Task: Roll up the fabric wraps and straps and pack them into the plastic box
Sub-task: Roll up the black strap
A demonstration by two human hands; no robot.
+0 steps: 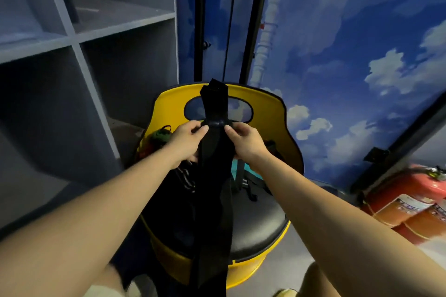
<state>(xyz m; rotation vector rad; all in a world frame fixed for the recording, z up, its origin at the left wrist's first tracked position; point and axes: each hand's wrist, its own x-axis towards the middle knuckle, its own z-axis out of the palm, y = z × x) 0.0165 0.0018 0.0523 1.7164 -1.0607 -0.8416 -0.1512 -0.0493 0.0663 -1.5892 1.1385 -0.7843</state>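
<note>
Black fabric wrap [214, 176] hangs over the yellow chair [169, 103], pinched at its rolled top by left hand [188, 138] and right hand [246, 140]. Behind it, more straps [248, 190] lie on the black seat [258, 222] (no box in view).

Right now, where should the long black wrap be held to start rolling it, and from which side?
Grip the black wrap at its top fold, where the left hand and right hand already pinch its two edges. Come from both sides: the rest hangs free over the yellow chair, so rolling can probably run downward.
</note>
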